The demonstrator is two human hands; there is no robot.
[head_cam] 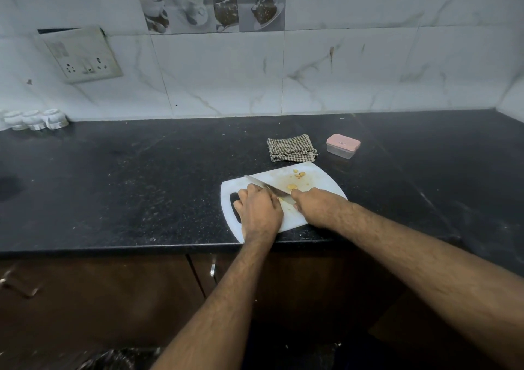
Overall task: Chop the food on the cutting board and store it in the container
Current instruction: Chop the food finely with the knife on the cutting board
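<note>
A white cutting board (317,180) lies near the front edge of the black counter. On it are small yellow food pieces (291,186), with more cut bits (299,174) farther back. My right hand (314,206) grips the handle of a knife (263,185), whose blade points left and back across the board. My left hand (259,208) rests curled on the board beside the blade and holds down a yellow piece, most of which it hides. A small clear container with a pink lid (342,145) stands shut behind the board to the right.
A folded checked cloth (290,148) lies just behind the board. Three white cups (35,119) stand upside down at the far left by the tiled wall. The black counter (127,177) ends just in front of the board, with brown cabinet doors (113,290) below it.
</note>
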